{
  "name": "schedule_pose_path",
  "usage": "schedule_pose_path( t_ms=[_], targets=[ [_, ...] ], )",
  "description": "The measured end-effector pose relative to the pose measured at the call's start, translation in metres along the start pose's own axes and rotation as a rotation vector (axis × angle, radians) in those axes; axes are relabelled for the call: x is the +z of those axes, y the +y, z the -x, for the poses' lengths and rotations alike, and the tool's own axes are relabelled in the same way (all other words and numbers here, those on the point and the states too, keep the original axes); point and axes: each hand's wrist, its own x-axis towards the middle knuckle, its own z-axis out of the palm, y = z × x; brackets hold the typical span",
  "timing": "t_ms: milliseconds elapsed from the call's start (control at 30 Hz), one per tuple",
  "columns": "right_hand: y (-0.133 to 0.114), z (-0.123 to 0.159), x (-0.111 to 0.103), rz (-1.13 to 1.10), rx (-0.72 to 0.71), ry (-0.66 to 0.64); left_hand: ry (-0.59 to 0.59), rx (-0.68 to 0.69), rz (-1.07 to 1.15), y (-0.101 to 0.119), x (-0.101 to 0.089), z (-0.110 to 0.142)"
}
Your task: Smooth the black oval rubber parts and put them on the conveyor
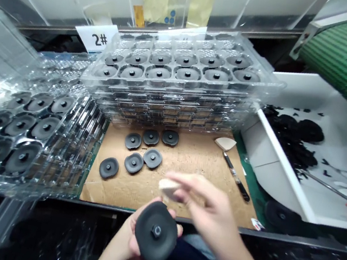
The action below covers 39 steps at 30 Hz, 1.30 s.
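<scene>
Black rubber disc [147, 233] clasped in left hand [117, 259]; right hand [210, 206] pinches pale foam pad [168, 189] just above, not touching.

Label: a white card [96, 37] carries the bold black marking "2#", the only legible text in view. The card stands just behind the rear left corner of the top tray in a stack of clear plastic trays [182, 78]. Beyond it, yellow notes [154, 5], a small orange label [139, 16] and a paper with blue dots [169, 18] show no readable characters.
</scene>
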Motion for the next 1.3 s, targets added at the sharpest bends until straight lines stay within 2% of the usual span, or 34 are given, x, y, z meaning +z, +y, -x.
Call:
schedule_pose_path(
  t_ms=[67,133,200,267,367,467,533,600,667,733,800,867,933,1067,1100,1200,1300],
  targets=[
    [0.03,0.007,-0.004,0.055,0.258,0.092,0.012,0.01,0.046,0.002,0.003,0.002],
    [0.059,0.02,-0.004,0.123,0.347,0.093,0.023,0.011,0.074,0.003,0.007,0.003],
    [0.082,0.037,-0.001,0.181,0.349,0.081,0.043,0.015,0.064,0.004,0.011,0.003],
    [0.094,0.056,0.005,0.244,0.355,0.083,0.072,0.015,0.054,0.004,0.013,0.003],
    [0.099,0.076,0.01,0.321,0.353,0.084,0.105,0.012,0.052,0.004,0.014,0.002],
    [0.098,0.078,0.009,0.371,0.344,0.078,0.112,0.014,0.072,0.002,0.013,0.001],
    [0.091,0.069,0.004,0.384,0.338,0.082,0.109,0.008,0.083,0.0,0.011,0.001],
    [0.072,0.055,-0.002,0.383,0.331,0.101,0.094,-0.001,0.082,-0.003,0.01,-0.001],
    [0.042,0.043,-0.006,0.356,0.292,0.152,0.087,0.005,0.064,-0.006,0.009,-0.001],
    [0.007,0.035,-0.005,0.301,0.138,0.212,0.103,0.019,0.034,-0.008,0.009,-0.002],
    [-0.022,0.031,0.0,0.249,-0.079,0.15,0.136,0.021,0.003,-0.009,0.008,-0.002],
    [-0.037,0.029,0.004,0.203,-0.143,-0.009,0.18,0.024,-0.012,-0.01,0.008,-0.002],
    [-0.042,0.024,0.008,0.202,-0.085,-0.097,0.206,0.024,-0.02,-0.01,0.01,-0.003],
    [-0.041,0.018,0.007,0.252,-0.141,0.092,0.168,0.016,-0.025,-0.01,0.013,-0.002],
    [-0.041,0.019,0.004,0.225,-0.158,0.066,0.163,0.018,-0.024,-0.008,0.013,-0.001],
    [-0.042,0.03,-0.011,0.195,-0.107,-0.126,0.179,-0.003,-0.033,-0.002,0.012,0.003],
    [-0.043,0.034,-0.023,0.38,-0.067,-0.123,0.162,-0.058,-0.048,0.001,0.015,0.002]
  ],
)
